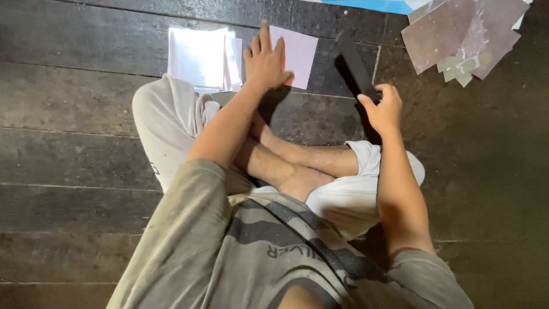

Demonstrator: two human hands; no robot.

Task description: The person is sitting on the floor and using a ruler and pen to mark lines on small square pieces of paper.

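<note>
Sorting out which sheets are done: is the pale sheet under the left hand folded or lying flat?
Flat. The pale sheet lies spread on the floorboards, corners square, under the left hand.

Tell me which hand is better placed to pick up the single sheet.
Left, probably. The left hand already lies flat on the single sheet; the right hand is off to the side, gripping a dark strip.

I see a floor [74,114] of dark wooden planks, worn and slightly glossy, with visible seams. A stack of white paper sheets [197,57] looks smooth and faintly shiny. A pale pink paper sheet [297,54] under my left hand [264,60] is matt. My right hand [382,109] grips a flat black strip [355,66], matt, material unclear. Mottled brownish sheets [457,34] look thin and rough. My trousers [166,126] are soft pale cloth.
</note>
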